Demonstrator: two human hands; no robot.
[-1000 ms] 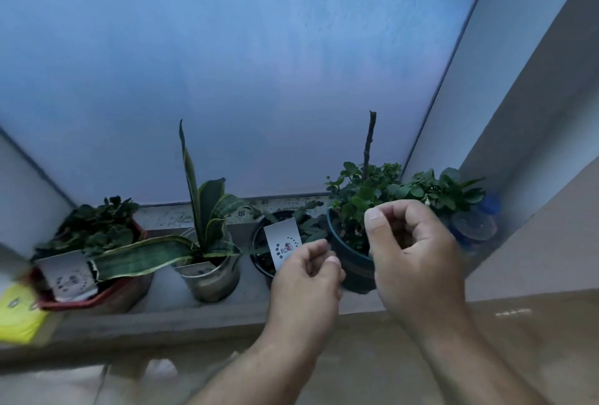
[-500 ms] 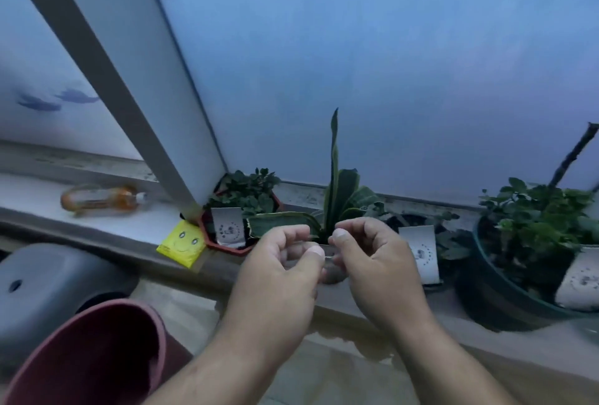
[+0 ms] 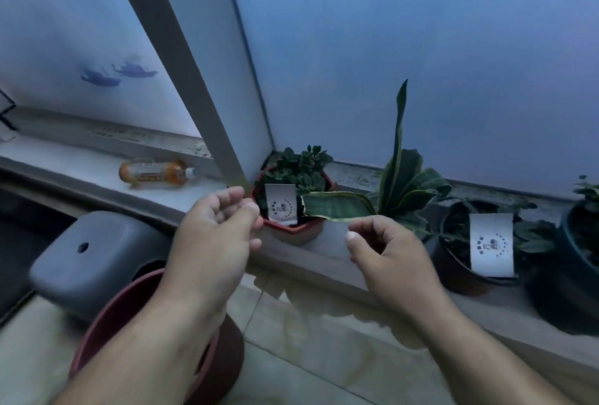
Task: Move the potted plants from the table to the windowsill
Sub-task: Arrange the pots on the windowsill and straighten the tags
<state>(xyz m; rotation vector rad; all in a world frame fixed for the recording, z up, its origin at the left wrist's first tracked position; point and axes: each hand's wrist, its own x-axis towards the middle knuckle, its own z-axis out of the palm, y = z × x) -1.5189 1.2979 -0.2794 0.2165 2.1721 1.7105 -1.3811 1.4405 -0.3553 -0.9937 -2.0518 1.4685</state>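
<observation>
hidden: blue pot (image 3: pixel 580 275) cut off at 3 o'clock, snake plant (image 3: pixel 400 177) pot behind right hand | left hand (image 3: pixel 215 239) raised, fingers loosely curled, holding nothing | right hand (image 3: pixel 389 258) likewise, just below a leaf | plants: red pot (image 3: pixel 291 226), black pot (image 3: pixel 466 262) on sill (image 3: pixel 97 174), 12–3 o'clock

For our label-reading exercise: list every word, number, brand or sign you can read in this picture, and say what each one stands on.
None can be read.
White tag on the red pot: ring of dots round a dark mark, too blurred.
White tag on the black pot: same mark, too blurred.
Bottle on the sill: label too blurred.
</observation>
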